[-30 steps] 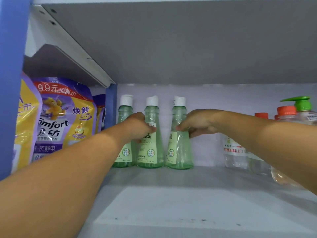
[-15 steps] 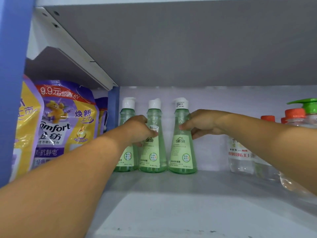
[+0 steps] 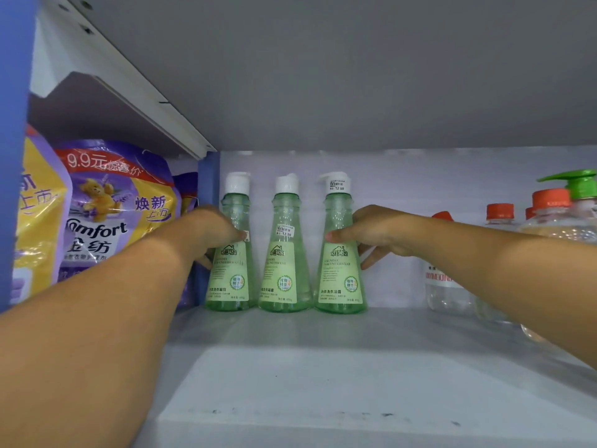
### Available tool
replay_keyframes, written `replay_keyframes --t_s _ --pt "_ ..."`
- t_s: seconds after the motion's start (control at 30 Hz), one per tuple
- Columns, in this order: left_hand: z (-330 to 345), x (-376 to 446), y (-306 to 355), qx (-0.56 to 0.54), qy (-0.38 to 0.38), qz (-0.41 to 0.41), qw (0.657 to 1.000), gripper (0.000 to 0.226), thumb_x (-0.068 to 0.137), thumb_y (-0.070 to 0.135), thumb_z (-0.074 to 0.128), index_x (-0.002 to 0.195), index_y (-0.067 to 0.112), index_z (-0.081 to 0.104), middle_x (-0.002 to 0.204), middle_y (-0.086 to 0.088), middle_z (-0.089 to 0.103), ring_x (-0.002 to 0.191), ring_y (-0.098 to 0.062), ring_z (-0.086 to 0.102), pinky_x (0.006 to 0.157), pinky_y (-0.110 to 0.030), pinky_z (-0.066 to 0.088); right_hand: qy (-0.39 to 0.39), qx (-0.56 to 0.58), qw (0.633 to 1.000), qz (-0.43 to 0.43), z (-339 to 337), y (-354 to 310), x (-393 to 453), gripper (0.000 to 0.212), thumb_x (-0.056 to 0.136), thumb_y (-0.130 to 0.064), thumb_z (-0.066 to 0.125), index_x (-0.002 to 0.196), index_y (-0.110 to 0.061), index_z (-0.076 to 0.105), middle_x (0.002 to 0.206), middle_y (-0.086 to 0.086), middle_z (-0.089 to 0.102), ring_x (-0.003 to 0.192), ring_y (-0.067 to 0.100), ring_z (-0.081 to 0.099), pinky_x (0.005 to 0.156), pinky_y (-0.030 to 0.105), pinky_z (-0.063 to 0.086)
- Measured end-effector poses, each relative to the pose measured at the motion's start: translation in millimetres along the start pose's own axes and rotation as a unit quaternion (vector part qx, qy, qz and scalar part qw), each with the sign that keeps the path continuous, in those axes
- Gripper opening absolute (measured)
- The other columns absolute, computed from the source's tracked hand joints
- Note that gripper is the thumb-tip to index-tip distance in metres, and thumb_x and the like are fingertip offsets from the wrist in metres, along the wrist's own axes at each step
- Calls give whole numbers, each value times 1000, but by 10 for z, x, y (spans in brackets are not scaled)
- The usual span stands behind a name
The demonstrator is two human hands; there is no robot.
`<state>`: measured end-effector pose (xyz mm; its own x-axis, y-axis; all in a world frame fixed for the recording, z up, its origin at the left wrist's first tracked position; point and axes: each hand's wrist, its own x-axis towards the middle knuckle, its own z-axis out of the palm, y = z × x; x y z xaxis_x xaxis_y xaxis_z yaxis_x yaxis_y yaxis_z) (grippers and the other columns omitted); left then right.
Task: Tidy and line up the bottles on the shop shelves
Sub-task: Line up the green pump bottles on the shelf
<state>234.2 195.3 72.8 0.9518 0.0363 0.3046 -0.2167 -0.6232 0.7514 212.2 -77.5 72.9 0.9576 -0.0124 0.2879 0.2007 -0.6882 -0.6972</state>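
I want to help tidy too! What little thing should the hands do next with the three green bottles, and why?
Probably let go. The left hand holds the left green bottle and the right hand holds the right green bottle. With the middle green bottle, they already stand upright in an even row, labels facing out.

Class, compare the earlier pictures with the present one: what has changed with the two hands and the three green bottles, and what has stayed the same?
The left hand left the middle green bottle and now holds the left green bottle. The right green bottle, held by the right hand, was turned label-forward. All three bottles remain upright in a row at the back of the shelf.
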Motion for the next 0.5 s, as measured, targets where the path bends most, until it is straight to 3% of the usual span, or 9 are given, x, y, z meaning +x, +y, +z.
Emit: replay_keyframes --t_s 0.33,0.5 --pt "5 82 -44 -10 5 12 1000 41 93 23 78 122 1 60 109 -22 72 97 -41 73 87 -58 61 28 -27 999 -13 79 2 -20 31 94 -34 74 114 -11 68 101 7 78 89 25 76 73 42 66" --pt "25 132 -53 8 11 11 1000 40 92 25 79 118 1 58 109 -22 71 97 -41 73 85 -57 62 36 -17 999 -13 113 53 -72 31 93 -39 73 110 -15 67 103 6 77 91 23 75 79 42 65"
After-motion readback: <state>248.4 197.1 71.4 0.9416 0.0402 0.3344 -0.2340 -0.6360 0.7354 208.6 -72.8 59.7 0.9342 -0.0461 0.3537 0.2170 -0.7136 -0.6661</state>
